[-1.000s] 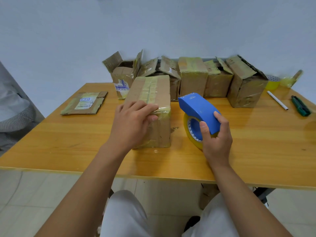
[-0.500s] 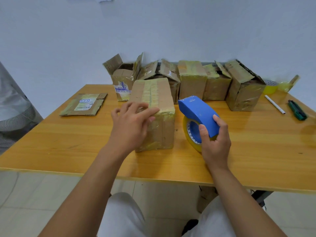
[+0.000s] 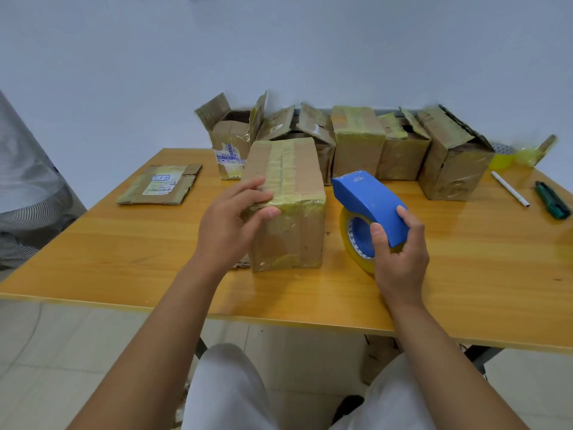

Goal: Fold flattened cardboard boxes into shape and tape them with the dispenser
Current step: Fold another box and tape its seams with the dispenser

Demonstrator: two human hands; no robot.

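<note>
A closed cardboard box (image 3: 291,240), sealed with yellowish tape along its top seam and edges, stands upright in the middle of the wooden table (image 3: 124,243). My left hand (image 3: 226,225) holds its near top-left corner, fingers on the top and thumb on the front face. To the right of the box, my right hand (image 3: 400,262) grips a blue tape dispenser (image 3: 369,197) holding a yellow tape roll, which sits low over the table. A flattened cardboard box (image 3: 159,184) with a white label lies at the far left.
A row of several taped and open-flapped boxes (image 3: 356,141) lines the back edge by the wall. A white pen (image 3: 510,189), a green marker (image 3: 553,200) and crumpled yellow tape (image 3: 524,153) lie at the far right. A seated person's clothing (image 3: 24,187) shows at the left.
My left hand has slid off the box top to its near-left corner, and the thumb has come onto the front face. The right hand with the dispenser has barely moved.
</note>
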